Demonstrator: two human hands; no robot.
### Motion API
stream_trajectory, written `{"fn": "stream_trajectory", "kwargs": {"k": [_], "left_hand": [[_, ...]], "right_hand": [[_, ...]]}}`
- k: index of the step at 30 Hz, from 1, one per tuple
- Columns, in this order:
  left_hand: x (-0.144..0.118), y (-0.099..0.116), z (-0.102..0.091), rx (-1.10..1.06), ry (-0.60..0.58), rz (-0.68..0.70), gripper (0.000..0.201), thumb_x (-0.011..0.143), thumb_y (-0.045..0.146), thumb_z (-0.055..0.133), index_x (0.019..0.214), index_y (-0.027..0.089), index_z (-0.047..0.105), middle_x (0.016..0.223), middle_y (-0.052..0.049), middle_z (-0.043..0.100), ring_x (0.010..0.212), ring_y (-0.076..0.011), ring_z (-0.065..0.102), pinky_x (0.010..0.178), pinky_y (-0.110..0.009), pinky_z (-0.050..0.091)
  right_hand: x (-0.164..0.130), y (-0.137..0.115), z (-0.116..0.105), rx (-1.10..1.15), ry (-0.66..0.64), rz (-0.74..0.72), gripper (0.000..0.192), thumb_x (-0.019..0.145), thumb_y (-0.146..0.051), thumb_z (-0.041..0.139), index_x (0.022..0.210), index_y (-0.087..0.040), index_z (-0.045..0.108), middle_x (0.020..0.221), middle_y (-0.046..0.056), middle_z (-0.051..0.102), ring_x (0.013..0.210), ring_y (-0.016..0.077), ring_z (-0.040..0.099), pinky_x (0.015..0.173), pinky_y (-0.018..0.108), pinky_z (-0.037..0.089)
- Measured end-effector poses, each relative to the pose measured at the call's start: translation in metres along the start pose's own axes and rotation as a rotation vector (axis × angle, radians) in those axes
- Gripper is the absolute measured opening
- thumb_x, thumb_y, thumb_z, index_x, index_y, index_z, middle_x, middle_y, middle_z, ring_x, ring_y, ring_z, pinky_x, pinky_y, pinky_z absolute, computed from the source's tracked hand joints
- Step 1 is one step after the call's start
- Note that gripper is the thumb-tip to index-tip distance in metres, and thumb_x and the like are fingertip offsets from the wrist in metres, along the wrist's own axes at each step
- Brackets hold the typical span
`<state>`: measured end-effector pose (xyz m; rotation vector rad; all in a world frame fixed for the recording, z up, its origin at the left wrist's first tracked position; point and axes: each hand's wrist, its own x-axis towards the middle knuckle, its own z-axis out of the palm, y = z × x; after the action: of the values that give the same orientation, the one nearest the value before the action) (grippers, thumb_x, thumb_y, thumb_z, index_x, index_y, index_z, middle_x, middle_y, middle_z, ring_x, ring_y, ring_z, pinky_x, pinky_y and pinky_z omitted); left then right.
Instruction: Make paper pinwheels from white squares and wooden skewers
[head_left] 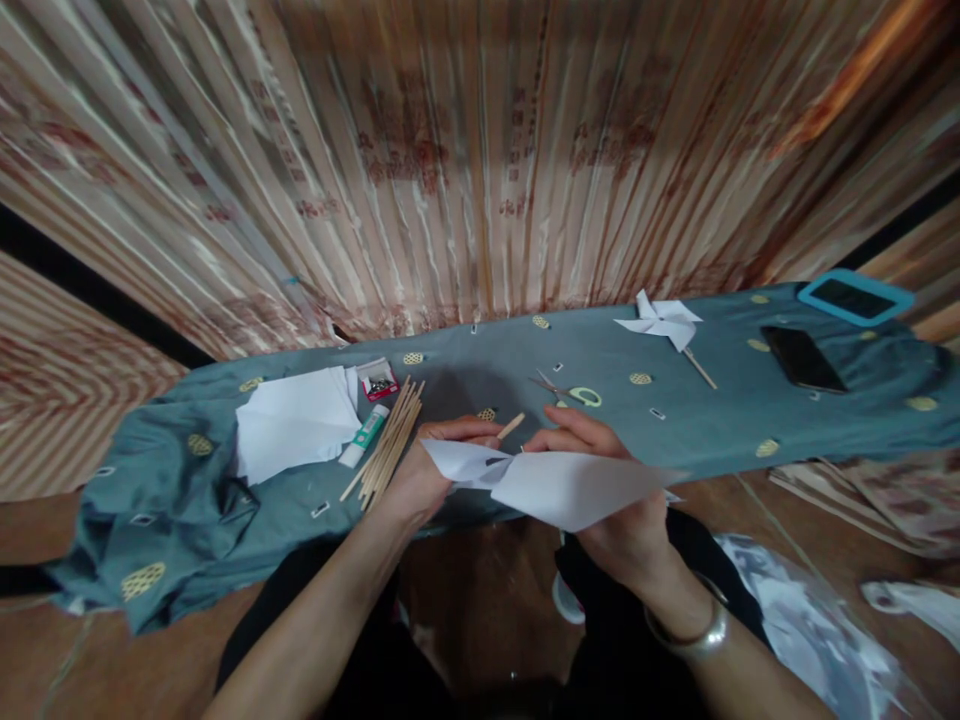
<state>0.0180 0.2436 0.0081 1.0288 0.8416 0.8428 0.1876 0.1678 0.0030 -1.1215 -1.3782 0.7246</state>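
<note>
Holding folded white paper [559, 485] above the desk's [480, 375] near edge, I see my left hand [427, 470] clamped on a wooden stick [510, 427] and my right hand [600, 480] pinching the paper; pinning them together likely needs steady alignment.
</note>
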Motion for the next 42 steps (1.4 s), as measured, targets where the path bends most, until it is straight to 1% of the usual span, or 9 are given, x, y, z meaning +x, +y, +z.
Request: {"fn": "stream_trajectory", "kwargs": {"k": [4,8,13,19,24,27,33,38,42], "left_hand": [[-0.004,0.002,0.003,0.016,-0.032,-0.015,0.014,0.061,0.026,0.079,0.069,0.014,0.076,0.073,-0.003,0.068,0.064,-0.012,0.055,0.064,-0.024,0.044],[-0.004,-0.003,-0.002,0.02,-0.059,-0.007,0.014,0.061,0.025,0.08,0.072,0.015,0.077,0.077,-0.004,0.069,0.068,-0.0143,0.058,0.065,-0.026,0.045],[-0.004,-0.007,-0.008,0.071,-0.1,0.042,0.011,0.063,0.024,0.076,0.071,0.018,0.078,0.073,-0.003,0.069,0.065,-0.0154,0.058,0.064,-0.027,0.046],[-0.006,-0.008,-0.008,0.056,-0.073,0.057,0.012,0.06,0.027,0.078,0.069,0.019,0.078,0.071,-0.004,0.07,0.066,-0.0159,0.059,0.06,-0.026,0.045],[-0.007,-0.012,-0.01,0.061,-0.074,0.073,0.019,0.058,0.031,0.082,0.071,0.017,0.076,0.075,-0.005,0.071,0.069,-0.0176,0.06,0.062,-0.027,0.046],[-0.008,-0.01,-0.01,0.08,-0.093,0.075,0.017,0.061,0.03,0.079,0.072,0.018,0.076,0.078,-0.005,0.071,0.07,-0.0174,0.06,0.064,-0.028,0.046],[-0.009,-0.007,-0.008,0.094,-0.023,0.012,0.02,0.057,0.031,0.078,0.07,0.016,0.073,0.072,-0.005,0.069,0.068,-0.0173,0.059,0.064,-0.028,0.046],[-0.009,-0.008,-0.009,0.102,-0.055,0.043,0.019,0.059,0.031,0.077,0.071,0.017,0.074,0.074,-0.005,0.07,0.07,-0.0174,0.06,0.065,-0.027,0.046],[-0.009,-0.008,-0.009,0.085,-0.03,0.036,0.017,0.057,0.03,0.079,0.068,0.018,0.074,0.071,-0.004,0.069,0.068,-0.0176,0.059,0.062,-0.027,0.045]], "right_hand": [[-0.001,-0.002,-0.001,0.096,0.037,0.006,0.049,0.083,-0.061,0.059,0.118,-0.027,0.064,0.099,0.009,0.074,0.099,0.0295,0.069,0.076,0.043,0.056],[-0.005,-0.003,-0.002,0.169,0.07,0.006,0.057,0.085,-0.07,0.048,0.12,-0.028,0.063,0.099,0.007,0.075,0.096,0.0281,0.069,0.082,0.044,0.054],[-0.007,-0.005,-0.002,0.229,0.056,0.026,0.067,0.083,-0.078,0.041,0.12,-0.027,0.063,0.097,0.008,0.075,0.096,0.0282,0.068,0.083,0.045,0.053],[-0.007,-0.003,-0.002,0.24,0.039,0.039,0.067,0.081,-0.077,0.044,0.121,-0.028,0.063,0.098,0.007,0.075,0.097,0.0291,0.067,0.083,0.046,0.053],[-0.007,-0.004,-0.001,0.242,0.029,0.051,0.064,0.079,-0.075,0.05,0.12,-0.028,0.064,0.096,0.007,0.075,0.095,0.0296,0.068,0.082,0.047,0.054],[-0.007,-0.004,-0.001,0.245,0.026,0.057,0.063,0.079,-0.075,0.051,0.118,-0.028,0.065,0.096,0.007,0.075,0.097,0.0299,0.068,0.083,0.048,0.053],[-0.007,-0.002,0.0,0.255,0.043,0.079,0.063,0.079,-0.075,0.049,0.118,-0.028,0.065,0.097,0.007,0.076,0.1,0.0301,0.067,0.08,0.046,0.054],[-0.007,-0.002,0.0,0.249,0.028,0.104,0.063,0.078,-0.074,0.053,0.12,-0.028,0.064,0.098,0.007,0.076,0.099,0.0298,0.067,0.078,0.045,0.055],[-0.006,-0.005,-0.001,0.245,0.045,0.104,0.057,0.08,-0.071,0.055,0.118,-0.029,0.065,0.097,0.007,0.076,0.1,0.0303,0.067,0.077,0.046,0.055]]}}
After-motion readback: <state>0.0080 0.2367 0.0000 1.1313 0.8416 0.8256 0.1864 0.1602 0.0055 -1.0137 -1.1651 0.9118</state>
